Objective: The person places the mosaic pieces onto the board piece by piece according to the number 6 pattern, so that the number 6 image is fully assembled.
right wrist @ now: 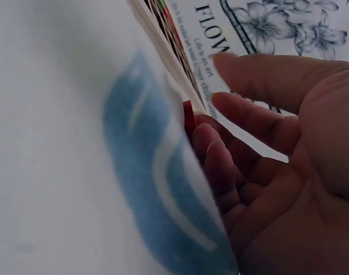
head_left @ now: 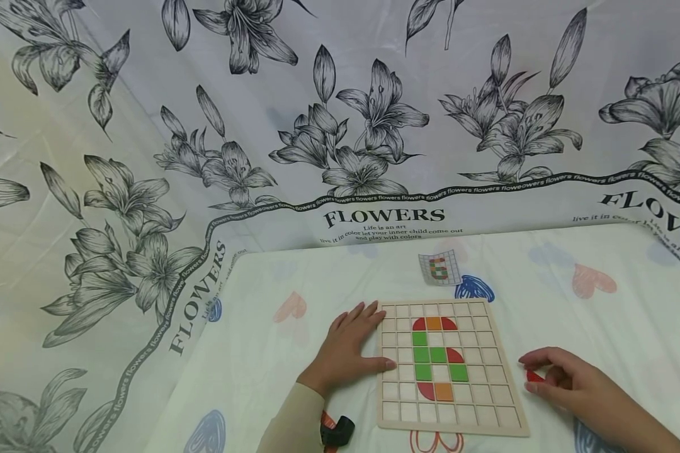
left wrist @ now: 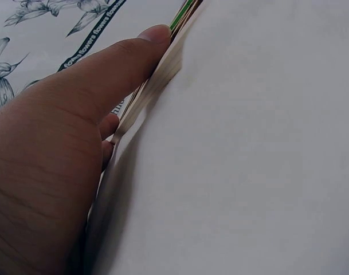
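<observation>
A square wooden grid board (head_left: 396, 412) lies on the cloth, with red, orange and green pieces forming a figure in its cells. My left hand (head_left: 345, 346) rests at the board's left edge, fingers spread and the thumb on the rim. In the left wrist view the left thumb (left wrist: 122, 63) lies over that edge. Just right of the board, my right hand (head_left: 566, 377) holds a small red piece (head_left: 535, 376) between thumb and curled fingers. In the right wrist view the red piece (right wrist: 189, 117) shows partly, by the fingertips; its full shape is hidden.
A small pattern card (head_left: 425, 269) showing a similar coloured figure lies behind the board. A black object (head_left: 339, 431) is by the left sleeve (head_left: 294, 418). The white cloth (head_left: 249, 302) has printed hearts, and a flower-printed sheet (head_left: 294, 176) hangs behind.
</observation>
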`<state>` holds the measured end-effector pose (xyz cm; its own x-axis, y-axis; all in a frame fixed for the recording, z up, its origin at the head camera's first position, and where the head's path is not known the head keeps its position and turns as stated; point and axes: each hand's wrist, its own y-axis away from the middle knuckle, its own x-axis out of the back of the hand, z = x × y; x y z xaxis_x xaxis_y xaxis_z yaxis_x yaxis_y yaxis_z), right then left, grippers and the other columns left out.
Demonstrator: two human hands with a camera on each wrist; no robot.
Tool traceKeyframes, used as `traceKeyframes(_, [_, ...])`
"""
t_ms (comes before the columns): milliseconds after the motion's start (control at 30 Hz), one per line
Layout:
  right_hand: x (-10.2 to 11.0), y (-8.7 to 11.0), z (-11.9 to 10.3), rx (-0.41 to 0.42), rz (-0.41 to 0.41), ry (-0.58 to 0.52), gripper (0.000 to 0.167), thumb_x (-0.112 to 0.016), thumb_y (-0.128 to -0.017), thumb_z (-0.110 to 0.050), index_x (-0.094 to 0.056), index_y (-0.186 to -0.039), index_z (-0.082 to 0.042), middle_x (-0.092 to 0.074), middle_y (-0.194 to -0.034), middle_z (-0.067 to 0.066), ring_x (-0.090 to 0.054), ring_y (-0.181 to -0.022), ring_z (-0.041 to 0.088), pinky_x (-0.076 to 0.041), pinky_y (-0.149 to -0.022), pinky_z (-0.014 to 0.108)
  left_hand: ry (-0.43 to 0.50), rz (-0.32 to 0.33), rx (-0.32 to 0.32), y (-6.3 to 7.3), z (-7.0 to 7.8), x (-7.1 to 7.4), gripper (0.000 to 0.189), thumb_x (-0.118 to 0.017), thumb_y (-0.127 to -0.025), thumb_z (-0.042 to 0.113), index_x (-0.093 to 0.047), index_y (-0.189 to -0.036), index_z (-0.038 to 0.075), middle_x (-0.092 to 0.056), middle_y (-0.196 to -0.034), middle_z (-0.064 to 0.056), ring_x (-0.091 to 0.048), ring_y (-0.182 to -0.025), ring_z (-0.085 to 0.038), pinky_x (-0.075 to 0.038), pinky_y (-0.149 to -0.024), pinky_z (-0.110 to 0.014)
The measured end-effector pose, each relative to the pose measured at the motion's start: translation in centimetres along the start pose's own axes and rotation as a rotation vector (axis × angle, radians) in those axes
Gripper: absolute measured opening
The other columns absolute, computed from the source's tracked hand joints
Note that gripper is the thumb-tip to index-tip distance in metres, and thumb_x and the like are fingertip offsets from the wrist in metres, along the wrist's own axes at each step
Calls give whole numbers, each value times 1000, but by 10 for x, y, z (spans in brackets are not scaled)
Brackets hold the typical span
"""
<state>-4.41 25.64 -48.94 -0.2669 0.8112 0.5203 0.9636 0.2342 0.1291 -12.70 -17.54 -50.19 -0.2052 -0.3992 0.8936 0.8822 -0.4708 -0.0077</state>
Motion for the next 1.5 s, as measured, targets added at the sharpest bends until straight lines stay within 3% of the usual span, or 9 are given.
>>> traceKeyframes(233, [-1, -2, 2, 22, -15, 124, 35, -81, -98, -8, -69, -132, -7, -60, -101, -1, -54, -81, 9, -50, -67, 25, -6, 5, -5, 1, -1, 0, 101, -63, -89, 86, -39, -171, 34, -22, -177, 16, -10, -164, -13, -11, -130, -56])
traceKeyframes(400, [-1, -3, 1, 10, -4, 201, 31, -82, -97, -9, -73, -127, -11, -60, -104, -4, -52, -83, 7, -51, -69, 24, -17, 8, -10, 1, -2, 0, 101, -62, -89, 86, -39, -171, 33, -23, -177, 15, -10, -164, -13, -12, -130, -56])
traceKeyframes(500, [-2, -1, 2, 65, 44, 216, 24, -84, -95, -9, -76, -117, -15, -62, -102, -8, -54, -81, 5, -51, -68, 24, -17, 8, -10, 1, -2, 0, 101, -63, -89, 86, -39, -171, 32, -23, -177, 15, -10, -164, -13, -12, -130, -56])
traceKeyframes(633, [-2, 3, 3, 115, 97, 184, 17, -85, -95, -8, -73, -102, -18, -65, -94, -12, -60, -78, 5, -53, -68, 24, -15, 9, -9, 1, -2, 0, 101, -63, -89, 85, -39, -171, 32, -23, -177, 15, -11, -164, -14, -12, -130, -56])
traceKeyframes(733, [0, 2, 0, 47, 74, 160, 13, -83, -98, -12, -71, -99, -17, -69, -92, -12, -63, -79, 5, -54, -71, 24, -16, 9, -9, 1, -2, -1, 101, -63, -89, 85, -39, -171, 32, -23, -177, 15, -10, -164, -14, -12, -130, -56])
traceKeyframes(867, [1, 0, -4, -23, 60, 146, 9, -81, -101, -15, -74, -105, -14, -73, -96, -10, -65, -82, 5, -55, -75, 23, -15, 8, -8, 1, -2, -2, 101, -63, -89, 85, -38, -172, 33, -22, -177, 16, -10, -164, -13, -11, -130, -55])
traceKeyframes(1067, [-3, 2, -5, 56, 118, 51, 21, -79, -98, 0, -78, -118, -7, -75, -111, -1, -70, -96, 3, -59, -78, 19, -23, 6, -6, 1, -3, -2, 101, -63, -89, 86, -37, -172, 34, -22, -177, 17, -9, -164, -11, -11, -130, -55])
traceKeyframes(1333, [-7, 2, -12, -19, 94, -8, 13, -78, -103, -13, -75, -115, -8, -76, -103, -4, -68, -88, 12, -56, -77, 21, -17, 6, -10, 0, -2, -1, 101, -64, -89, 85, -37, -172, 34, -22, -177, 16, -9, -164, -11, -11, -130, -55])
traceKeyframes(1500, [-14, 2, -12, 10, 68, -101, 18, -76, -104, -11, -73, -120, -4, -76, -102, -1, -70, -87, 16, -55, -76, 20, -20, 2, -5, 0, -1, -1, 102, -63, -88, 86, -37, -172, 34, -22, -177, 16, -9, -164, -12, -12, -130, -55])
